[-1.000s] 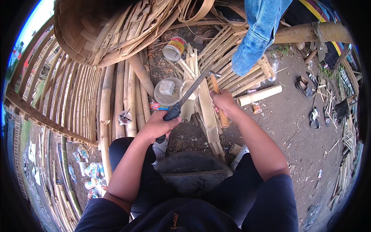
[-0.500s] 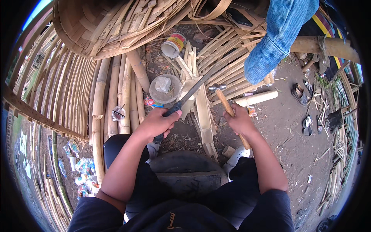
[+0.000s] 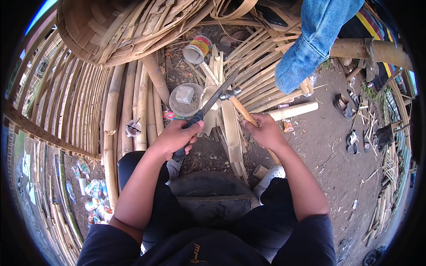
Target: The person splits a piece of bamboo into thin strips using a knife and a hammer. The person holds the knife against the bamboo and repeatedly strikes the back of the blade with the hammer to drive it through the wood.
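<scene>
My left hand (image 3: 176, 139) is wrapped round the black handle of a long knife (image 3: 218, 94), its dark blade slanting up and away to the right. My right hand (image 3: 265, 133) grips the wooden shaft of a ball-peen hammer (image 3: 241, 109). In this view the hammer head overlaps the blade's middle; whether they touch I cannot tell. Beneath both tools lie split bamboo pieces (image 3: 232, 133) on the ground. Left of the blade stands a round dish (image 3: 173, 106) with a grey stone block (image 3: 184, 95) on it.
Thick bamboo poles (image 3: 141, 106) lie at the left beside a slatted bamboo panel (image 3: 66, 97). A large woven basket (image 3: 84, 35) and a tin can (image 3: 196, 49) are at the far side. A denim-clad leg (image 3: 306, 53) reaches in at the upper right. Sandals (image 3: 344, 106) lie at the right.
The hammer has swung left and up, bringing its head from right of the knife to over the blade. My right hand has shifted slightly left; the knife tilts a little steeper.
</scene>
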Tool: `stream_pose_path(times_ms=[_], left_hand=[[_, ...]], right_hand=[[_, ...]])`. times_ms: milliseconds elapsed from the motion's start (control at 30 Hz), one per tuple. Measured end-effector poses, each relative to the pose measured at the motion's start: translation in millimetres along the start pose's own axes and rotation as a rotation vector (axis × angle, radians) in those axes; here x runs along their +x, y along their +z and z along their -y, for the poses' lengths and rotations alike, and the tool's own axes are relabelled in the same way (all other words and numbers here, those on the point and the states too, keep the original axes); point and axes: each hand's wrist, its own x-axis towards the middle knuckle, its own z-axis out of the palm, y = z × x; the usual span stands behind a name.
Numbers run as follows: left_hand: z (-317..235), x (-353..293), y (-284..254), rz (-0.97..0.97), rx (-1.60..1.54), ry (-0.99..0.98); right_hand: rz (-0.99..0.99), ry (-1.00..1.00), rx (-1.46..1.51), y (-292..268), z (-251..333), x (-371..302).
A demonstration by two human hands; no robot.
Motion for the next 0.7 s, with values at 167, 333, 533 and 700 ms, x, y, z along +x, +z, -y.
stream_pose_path(times_ms=[167, 333, 533, 700], left_hand=[[-3, -4, -3, 0.025, -0.036, -0.014], [-4, -6, -5, 0.038, -0.055, -0.035], [-2, -6, -5, 0.078, -0.087, -0.055], [-1, -6, -6, 0.07, -0.109, -0.063]], right_hand=[[-0.008, -0.057, -0.015, 3, -5, 5], [-0.227, -0.081, -0.132, 7, -3, 0], [-0.464, -0.242, -0.269, 1, -1, -2], [-0.423, -0.229, -0.29, 2, -1, -8]])
